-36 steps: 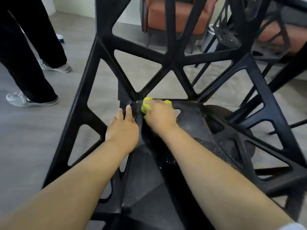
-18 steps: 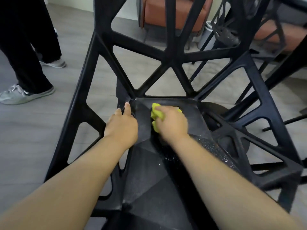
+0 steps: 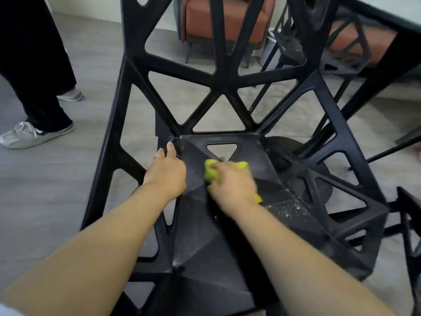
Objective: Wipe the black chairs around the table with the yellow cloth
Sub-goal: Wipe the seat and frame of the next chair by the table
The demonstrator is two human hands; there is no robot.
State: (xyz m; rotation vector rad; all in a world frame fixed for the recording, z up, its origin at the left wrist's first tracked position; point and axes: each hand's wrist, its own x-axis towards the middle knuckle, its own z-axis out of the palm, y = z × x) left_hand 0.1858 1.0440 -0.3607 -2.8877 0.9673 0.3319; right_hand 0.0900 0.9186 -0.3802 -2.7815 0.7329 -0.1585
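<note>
Grey wood-look floor (image 3: 57, 190) showed through the lattice back of the black chair (image 3: 200, 236). An orange armchair (image 3: 223, 19) and a white bin (image 3: 271, 49) stood beyond it, a dark table (image 3: 382, 18) at far right, and a bystander's grey sneaker (image 3: 27, 135) off to the left. White specks dusted the seat's right side. The left hand (image 3: 167, 174) rested at the seat's rear left corner, fingers fairly straight, holding nothing. The right hand (image 3: 232, 185), blurred, curled round the bunched yellow cloth (image 3: 213, 173), pressing it onto the seat just below a triangular hole.

Left hand (image 3: 167, 174) flat, pressing; right hand (image 3: 232, 184) grip curled, blurred.
</note>
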